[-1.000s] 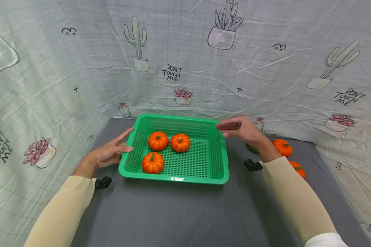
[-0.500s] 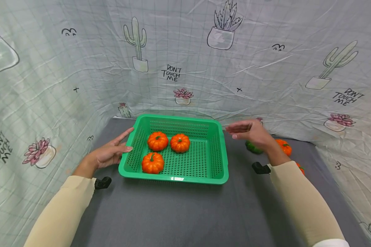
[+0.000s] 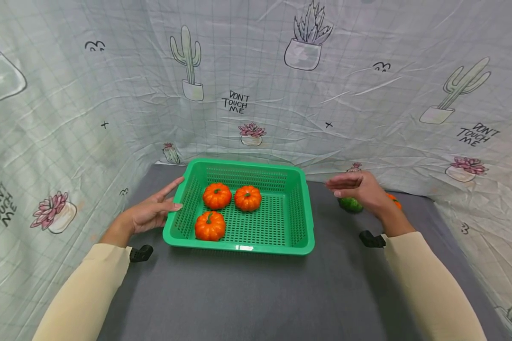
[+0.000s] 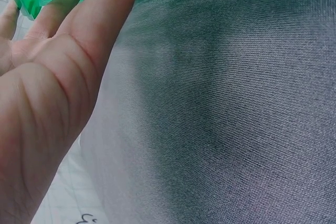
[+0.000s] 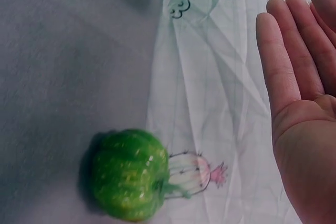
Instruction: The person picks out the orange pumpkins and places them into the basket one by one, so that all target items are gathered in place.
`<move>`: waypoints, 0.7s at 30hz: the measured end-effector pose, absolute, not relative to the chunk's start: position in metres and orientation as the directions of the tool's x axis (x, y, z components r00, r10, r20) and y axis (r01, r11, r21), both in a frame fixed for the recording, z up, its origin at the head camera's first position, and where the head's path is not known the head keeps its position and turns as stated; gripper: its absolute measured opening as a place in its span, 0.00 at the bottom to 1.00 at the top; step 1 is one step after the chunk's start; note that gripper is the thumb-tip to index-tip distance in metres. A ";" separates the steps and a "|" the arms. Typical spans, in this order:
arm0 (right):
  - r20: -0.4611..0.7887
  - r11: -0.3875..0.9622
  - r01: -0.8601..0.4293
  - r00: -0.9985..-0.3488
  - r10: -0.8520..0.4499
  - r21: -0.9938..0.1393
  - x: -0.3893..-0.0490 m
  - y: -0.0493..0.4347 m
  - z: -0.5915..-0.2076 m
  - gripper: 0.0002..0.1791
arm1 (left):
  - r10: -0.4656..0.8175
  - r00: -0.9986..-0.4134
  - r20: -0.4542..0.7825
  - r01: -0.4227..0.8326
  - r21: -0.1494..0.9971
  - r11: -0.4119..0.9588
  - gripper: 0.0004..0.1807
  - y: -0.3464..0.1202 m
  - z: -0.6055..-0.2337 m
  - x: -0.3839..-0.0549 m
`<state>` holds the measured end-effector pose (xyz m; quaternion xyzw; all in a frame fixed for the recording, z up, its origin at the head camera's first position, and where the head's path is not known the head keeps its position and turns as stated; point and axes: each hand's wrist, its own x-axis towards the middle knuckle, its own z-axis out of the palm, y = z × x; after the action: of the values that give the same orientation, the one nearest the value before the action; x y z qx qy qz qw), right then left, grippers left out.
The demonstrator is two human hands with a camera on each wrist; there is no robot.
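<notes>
A green perforated plastic basket point(image 3: 238, 249) stands on the dark grey tabletop with three small orange pumpkins in it: a back-left pumpkin point(image 3: 216, 196), a middle pumpkin point(image 3: 248, 198) and a front-left pumpkin point(image 3: 210, 226). My left hand point(image 3: 151, 210) touches the basket's left side, thumb tip at the rim and fingers spread along the outer wall. To the right of the basket, my right hand point(image 3: 358, 188) hovers apart from it, fingers straight and holding nothing. A green pumpkin point(image 5: 131, 174) sits below and beside that hand, partly covered by it in the head view.
Behind the right wrist another orange pumpkin point(image 3: 394, 200) shows only in part. A pale cloth point(image 3: 273, 85) printed with cacti hangs at the back and along both sides. Bare grey tabletop point(image 3: 239, 298) lies in front of the basket.
My right hand has moved right, away from the basket's right rim, uncovering more of the green pumpkin and covering the orange ones on the right. The left hand and basket stay put.
</notes>
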<state>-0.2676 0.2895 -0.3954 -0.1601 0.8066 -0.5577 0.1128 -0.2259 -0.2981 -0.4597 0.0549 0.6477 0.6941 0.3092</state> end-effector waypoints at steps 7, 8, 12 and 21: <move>-0.024 0.370 -0.116 -0.936 -0.351 -0.922 -0.259 0.310 -0.399 0.26 | 0.505 -0.800 -0.324 -0.360 0.933 0.028 0.49 -0.299 -0.461 -0.225; -0.024 0.374 -0.116 -0.937 -0.349 -0.920 -0.258 0.313 -0.400 0.26 | 0.506 -0.799 -0.324 -0.360 0.933 0.028 0.49 -0.299 -0.462 -0.225; -0.022 0.352 -0.102 -0.943 -0.331 -0.931 -0.255 0.324 -0.400 0.25 | 0.505 -0.801 -0.322 -0.359 0.933 0.026 0.49 -0.300 -0.462 -0.224; -0.016 0.316 -0.071 -0.964 -0.265 -0.946 -0.247 0.357 -0.404 0.26 | 0.496 -0.806 -0.324 -0.360 0.933 0.024 0.50 -0.299 -0.460 -0.226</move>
<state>-0.2465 0.3570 -0.4043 -0.1038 0.8066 -0.5757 0.0843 -0.2262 -0.2990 -0.4600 0.0525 0.6461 0.6967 0.3073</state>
